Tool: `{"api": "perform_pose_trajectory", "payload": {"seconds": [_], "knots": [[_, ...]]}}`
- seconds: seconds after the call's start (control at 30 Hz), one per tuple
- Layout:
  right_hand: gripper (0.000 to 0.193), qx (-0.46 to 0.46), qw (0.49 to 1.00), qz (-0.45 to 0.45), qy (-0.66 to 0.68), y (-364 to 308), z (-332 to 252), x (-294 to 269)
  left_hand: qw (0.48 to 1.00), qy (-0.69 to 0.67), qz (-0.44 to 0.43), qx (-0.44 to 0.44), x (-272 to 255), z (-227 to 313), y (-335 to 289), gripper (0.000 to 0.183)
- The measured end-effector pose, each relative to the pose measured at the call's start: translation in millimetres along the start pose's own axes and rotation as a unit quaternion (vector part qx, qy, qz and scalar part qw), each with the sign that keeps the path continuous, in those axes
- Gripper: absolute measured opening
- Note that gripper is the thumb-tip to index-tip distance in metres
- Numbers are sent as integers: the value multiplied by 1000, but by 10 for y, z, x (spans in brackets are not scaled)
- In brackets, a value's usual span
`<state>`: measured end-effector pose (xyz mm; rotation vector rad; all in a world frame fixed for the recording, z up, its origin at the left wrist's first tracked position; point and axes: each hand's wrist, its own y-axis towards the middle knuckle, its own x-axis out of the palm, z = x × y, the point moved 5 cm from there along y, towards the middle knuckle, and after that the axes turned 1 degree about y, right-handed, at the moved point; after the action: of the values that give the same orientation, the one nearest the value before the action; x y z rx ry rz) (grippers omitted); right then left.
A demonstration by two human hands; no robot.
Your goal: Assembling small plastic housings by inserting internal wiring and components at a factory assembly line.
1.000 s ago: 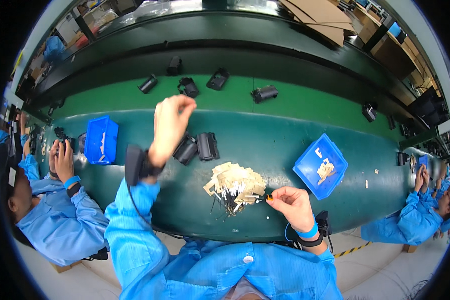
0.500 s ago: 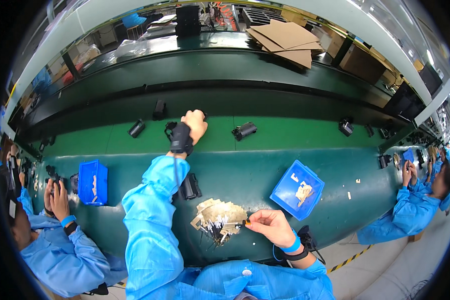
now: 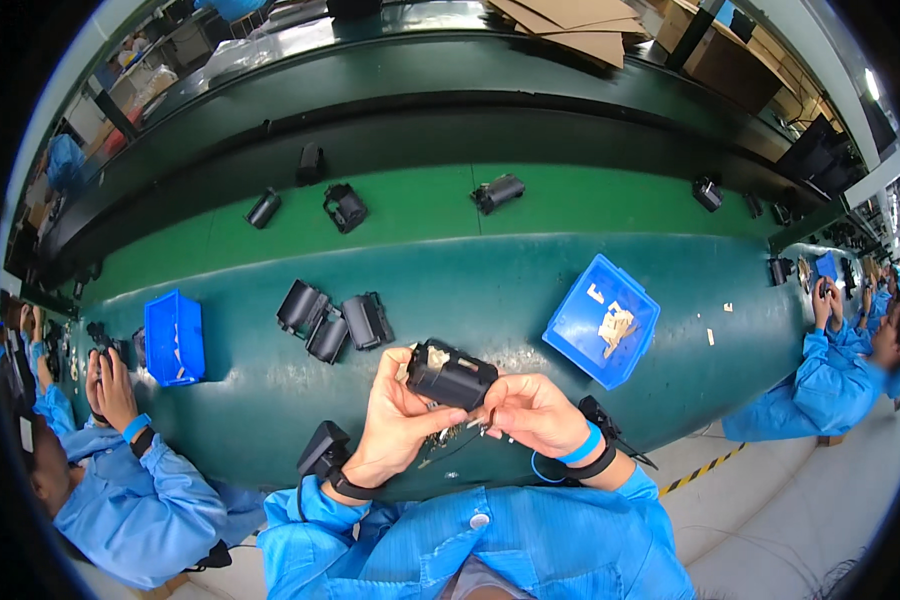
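While the left blue bin [image 3: 163, 335] is standing well off to the side and three dark casings [image 3: 328, 338] are lying together, seemingly to leave working room, the left hand [image 3: 395, 415] is grasping the black housing [image 3: 457, 380] at its left end, probably keeping it steady above the worktable [image 3: 690, 360]. Beside the housing's right end, the right hand [image 3: 540, 415] is pinching a small piece [image 3: 491, 417], too blurred to identify, with the right blue bin [image 3: 570, 325] sitting beyond, likely for easy reach; both wrists are angling inward, the fingertips nearly meeting.

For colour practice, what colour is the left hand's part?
The part is black, clearest in head view.
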<state>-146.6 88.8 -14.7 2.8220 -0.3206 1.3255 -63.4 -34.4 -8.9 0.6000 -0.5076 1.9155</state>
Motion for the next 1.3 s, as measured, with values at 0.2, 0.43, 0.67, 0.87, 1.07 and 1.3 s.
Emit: {"api": "perform_pose_trajectory", "payload": {"seconds": [0.2,0.43,0.67,0.87,1.07,1.3], "knots": [[7,155,979,-43,-123,-49,-104,60,936,-41,-172,-304,-177,119,-153,31],[7,195,962,-81,-171,-4,-77,-10,856,243,-306,-338,1,117,-85,20],[3,-25,963,187,-191,-73,-252,-55,987,-16,23,-159,-103,-19,-96,32],[6,44,970,147,-186,-117,-5,-32,988,-39,41,-142,-7,-83,-189,36],[6,21,970,142,-194,-118,25,-78,993,15,49,-111,27,-50,-196,38],[6,18,964,153,-216,-117,0,-105,996,10,23,-82,77,-42,-204,43]]}}
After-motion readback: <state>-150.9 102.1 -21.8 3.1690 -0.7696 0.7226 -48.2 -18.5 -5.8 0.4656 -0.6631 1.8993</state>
